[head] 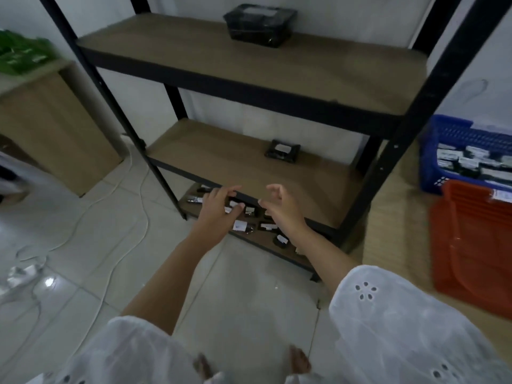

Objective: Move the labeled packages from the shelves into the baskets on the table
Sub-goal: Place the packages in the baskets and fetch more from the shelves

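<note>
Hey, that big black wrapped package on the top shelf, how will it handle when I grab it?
The big black package looks boxy with flat sides, so it probably stays stiff and won't roll. Its glossy plastic wrap may be slippery, so a firm grip seems wise. Its weight can't be judged, though it is bulkier than the small package lower down.

- Lowest packages (pixel 267 226): partly hidden behind left hand (pixel 219 210), right hand (pixel 281 210) and middle shelf (pixel 221 164); labels too small to read.
- Blue basket (pixel 432 162), orange basket (pixel 471 245): cut off at the right edge.
- Green item (pixel 22 51), upper left: blurred, unidentifiable.
</note>
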### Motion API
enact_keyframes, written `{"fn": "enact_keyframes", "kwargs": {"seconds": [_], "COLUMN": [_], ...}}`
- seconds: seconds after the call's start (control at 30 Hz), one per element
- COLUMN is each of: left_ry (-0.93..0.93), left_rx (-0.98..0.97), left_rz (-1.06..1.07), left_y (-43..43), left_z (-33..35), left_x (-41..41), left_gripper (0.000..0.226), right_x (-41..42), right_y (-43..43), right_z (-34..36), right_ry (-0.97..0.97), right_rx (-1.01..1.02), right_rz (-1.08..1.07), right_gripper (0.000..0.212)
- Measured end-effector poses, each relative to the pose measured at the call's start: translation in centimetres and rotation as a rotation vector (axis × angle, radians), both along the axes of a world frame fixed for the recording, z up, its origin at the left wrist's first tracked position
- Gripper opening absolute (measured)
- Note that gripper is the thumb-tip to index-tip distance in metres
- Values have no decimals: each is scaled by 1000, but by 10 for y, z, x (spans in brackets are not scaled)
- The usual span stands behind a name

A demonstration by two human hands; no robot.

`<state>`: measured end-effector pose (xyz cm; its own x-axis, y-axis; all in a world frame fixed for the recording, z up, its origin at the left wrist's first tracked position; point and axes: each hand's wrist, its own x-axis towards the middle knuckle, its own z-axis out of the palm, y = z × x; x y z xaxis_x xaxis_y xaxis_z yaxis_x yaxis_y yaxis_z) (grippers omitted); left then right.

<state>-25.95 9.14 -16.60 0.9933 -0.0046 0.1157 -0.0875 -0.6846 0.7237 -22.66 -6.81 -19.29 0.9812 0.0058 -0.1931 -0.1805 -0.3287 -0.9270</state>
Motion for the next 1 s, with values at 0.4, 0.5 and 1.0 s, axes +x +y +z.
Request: {"fn": "enact_keyframes", "kwargs": {"seconds": [0.4,0.5,1.0], "left_ry": [127,155,348], "left_rx": [7,25,-217], "left_rz": [-402,-449,-307], "left_y": [84,85,76], "left_z": [-19,-34,-350], "left_x": [91,99,157], "left_gripper": [38,38,32], "right_x": [17,12,65], "right_y": [68,68,60], "right_z": [-20,-38,-340], "right_ry": [49,48,192], "right_rx": [-2,-23,-127], "right_rz": [-408,-447,-545], "right_gripper": [38,36,39]}}
